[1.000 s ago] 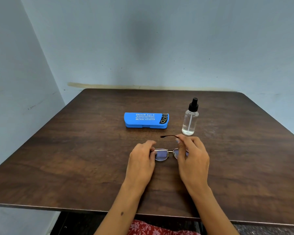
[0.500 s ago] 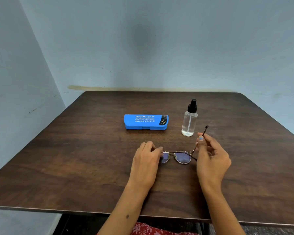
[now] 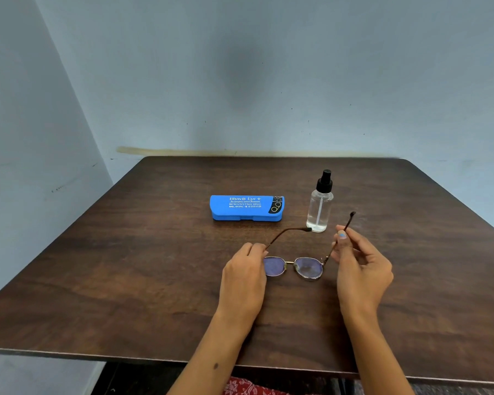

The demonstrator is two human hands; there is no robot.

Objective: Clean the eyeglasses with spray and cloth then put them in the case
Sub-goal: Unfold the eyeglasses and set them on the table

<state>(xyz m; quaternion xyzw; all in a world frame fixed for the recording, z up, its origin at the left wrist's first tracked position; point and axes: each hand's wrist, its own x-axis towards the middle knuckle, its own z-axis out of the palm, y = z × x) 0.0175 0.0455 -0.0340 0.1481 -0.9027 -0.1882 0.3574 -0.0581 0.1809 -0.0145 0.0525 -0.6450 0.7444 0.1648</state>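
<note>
The thin-framed eyeglasses (image 3: 295, 266) sit at the middle of the dark wooden table (image 3: 126, 266), lenses facing me and both temple arms swung out. My left hand (image 3: 244, 277) holds the frame's left end, where that temple arm hinges. My right hand (image 3: 360, 263) pinches the right temple arm between thumb and fingers. A shut blue glasses case (image 3: 247, 208) lies behind the glasses. Just right of it stands a clear spray bottle (image 3: 320, 203) with a black pump top. No cloth is in view.
The table stands in a corner, with pale blue walls behind it and at the left. Its front edge runs close to my body. Bare wood lies to the left and right of the objects.
The left temple arm has swung out from the frame, so both arms now stand unfolded. My right hand went on holding the right arm, which it had opened half a second before.
</note>
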